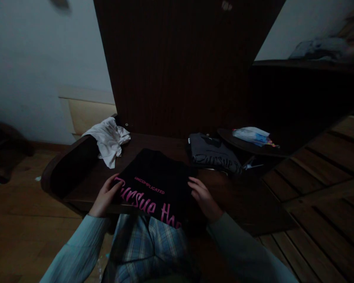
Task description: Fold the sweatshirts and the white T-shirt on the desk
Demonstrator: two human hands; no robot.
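Observation:
A black T-shirt (156, 169) with pink lettering lies folded over the dark wooden surface in front of me, its lower edge hanging over the front edge toward my lap. My left hand (106, 194) grips its left side, thumb and fingers closed on the cloth beside the large pink letters. On the opposite side my right hand (203, 195) holds the right edge, fingers on top of the fabric and bent. Beyond my right hand rests a folded dark grey T-shirt (214, 151) with black lettering. A crumpled white cloth (109, 139) drapes over the left armrest.
The dark wooden bench (85, 190) has a curved left armrest (51, 179) and a tall dark panel (177, 70) behind. On a small rounded shelf (238, 143) at right lies a plastic packet (252, 135). Wooden slats (327, 184) fill the far right. Light is dim.

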